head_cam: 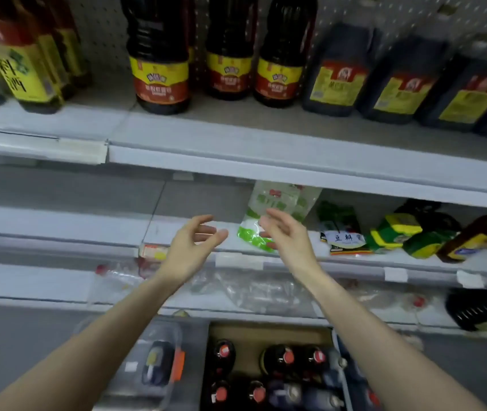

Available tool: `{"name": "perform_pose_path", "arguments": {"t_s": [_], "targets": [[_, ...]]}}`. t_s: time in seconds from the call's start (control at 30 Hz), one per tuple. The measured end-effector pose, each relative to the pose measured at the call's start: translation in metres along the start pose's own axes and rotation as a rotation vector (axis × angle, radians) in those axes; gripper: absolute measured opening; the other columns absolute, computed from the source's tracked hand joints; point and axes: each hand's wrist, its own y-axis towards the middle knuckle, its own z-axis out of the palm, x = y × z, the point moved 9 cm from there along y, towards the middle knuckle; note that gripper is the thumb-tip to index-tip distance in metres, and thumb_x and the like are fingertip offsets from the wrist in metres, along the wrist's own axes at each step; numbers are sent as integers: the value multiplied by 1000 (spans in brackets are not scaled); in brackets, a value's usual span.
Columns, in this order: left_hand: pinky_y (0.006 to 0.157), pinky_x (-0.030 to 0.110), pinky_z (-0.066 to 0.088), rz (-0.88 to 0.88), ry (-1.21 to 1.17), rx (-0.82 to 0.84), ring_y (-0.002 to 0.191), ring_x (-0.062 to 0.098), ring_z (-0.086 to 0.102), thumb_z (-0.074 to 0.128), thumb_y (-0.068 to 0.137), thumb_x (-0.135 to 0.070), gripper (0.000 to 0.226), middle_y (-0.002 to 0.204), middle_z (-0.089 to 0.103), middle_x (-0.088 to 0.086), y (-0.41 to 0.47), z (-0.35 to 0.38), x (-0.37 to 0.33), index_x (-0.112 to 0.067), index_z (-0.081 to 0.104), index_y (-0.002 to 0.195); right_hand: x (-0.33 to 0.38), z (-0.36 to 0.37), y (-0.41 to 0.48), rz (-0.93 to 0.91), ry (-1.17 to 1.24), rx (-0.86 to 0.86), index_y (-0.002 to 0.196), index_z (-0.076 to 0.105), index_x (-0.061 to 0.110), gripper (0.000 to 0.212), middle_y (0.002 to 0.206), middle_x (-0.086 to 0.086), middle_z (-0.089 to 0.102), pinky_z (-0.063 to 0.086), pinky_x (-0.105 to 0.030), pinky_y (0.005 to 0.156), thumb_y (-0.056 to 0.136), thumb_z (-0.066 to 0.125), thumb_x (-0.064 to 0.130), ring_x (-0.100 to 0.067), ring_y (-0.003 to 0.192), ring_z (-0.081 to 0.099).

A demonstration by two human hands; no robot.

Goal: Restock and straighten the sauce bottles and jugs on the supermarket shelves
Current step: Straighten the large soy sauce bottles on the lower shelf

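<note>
**Sauce aisle, one shelving bay: both hands raised, nothing held**

Left hand (190, 247): centre of frame, palm turned toward the right, fingers loosely curved and spread wide, holding nothing.

Right hand (283, 235): just right of centre, facing the left one, fingers relaxed and wide, nothing gripped. Fingertips overlapping a green-and-white pouch (268, 212) on the middle shelf (58, 223); contact with it not discernible.

Top shelf (266, 137), upper frame:
- three dark sauce bottles (159, 54) with yellow-and-red labels, upright, top centre
- dark jugs (337, 72) with yellow labels, in a row at upper right
- yellow-labelled bottles (22, 63) at upper left, blurred

Middle shelf, right of the pouch:
- white-labelled packet (344, 237)
- green-and-yellow packs (396, 232)
- one brown bottle (473, 238) lying on its side at far right

Lower shelf (28, 280): crumpled clear plastic bags (251, 289).

Bottom centre: cardboard box (268, 330) with red-capped dark bottles (224, 351) standing inside. Clear plastic bin (159, 363) just left of it.
</note>
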Motion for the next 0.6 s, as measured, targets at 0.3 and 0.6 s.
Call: {"name": "perform_pose_path", "arguments": {"t_s": [0.3,0.6], "targets": [[70,8,47,-280,-10,17,80,-2,63,75,83,-20,35,93,66,4,-54,65,172,-17,57,113,-196,-12,-44,253,-52,54,111,60,24,19,98,3,66,49,-25,81,92,64,22,-19,92,64],[67,6,45,-545,69,14,75,-6,62,72,86,-22,17,87,64,-9,-114,85,350,-20,59,97,-386,14,-100,502,-101,92,113,64,18,23,89,12,65,45,-9,74,90,67,22,9,79,62]]}}
